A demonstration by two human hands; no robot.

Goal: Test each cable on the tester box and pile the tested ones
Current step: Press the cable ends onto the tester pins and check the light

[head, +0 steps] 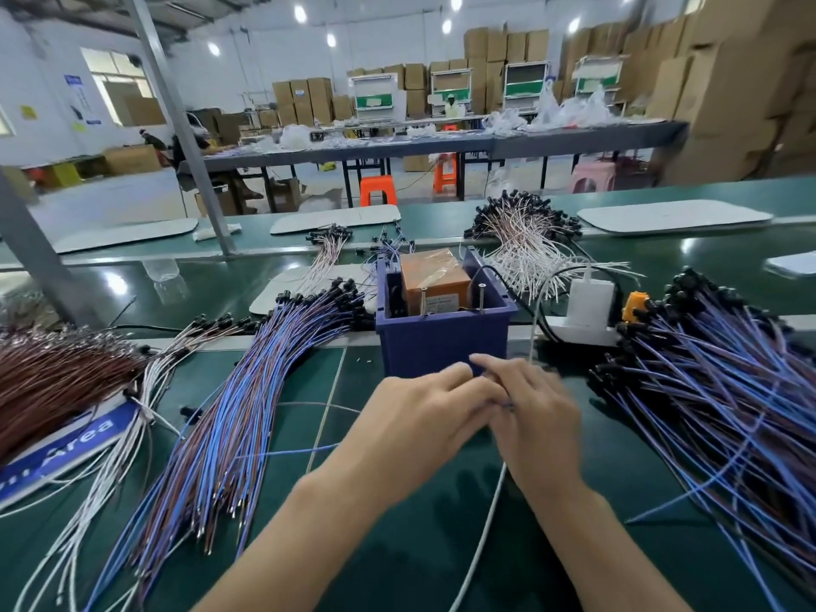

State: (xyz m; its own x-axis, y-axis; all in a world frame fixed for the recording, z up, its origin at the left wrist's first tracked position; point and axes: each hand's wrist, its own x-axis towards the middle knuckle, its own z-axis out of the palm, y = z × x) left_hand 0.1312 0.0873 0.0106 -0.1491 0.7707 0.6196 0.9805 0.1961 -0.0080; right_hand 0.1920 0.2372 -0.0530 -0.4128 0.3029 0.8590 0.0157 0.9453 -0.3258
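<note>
Both hands met just in front of the blue box (441, 346), the left hand (424, 417) and right hand (538, 417) touching at the fingers. The right one's fingers were curled, pinching one end of a thin blue cable (282, 454). The left's were bent too, though whether they gripped it I couldn't tell. The cable trailed leftward from under the left hand, crosswise to the box, its pinched end nearest the box's front wall.
</note>
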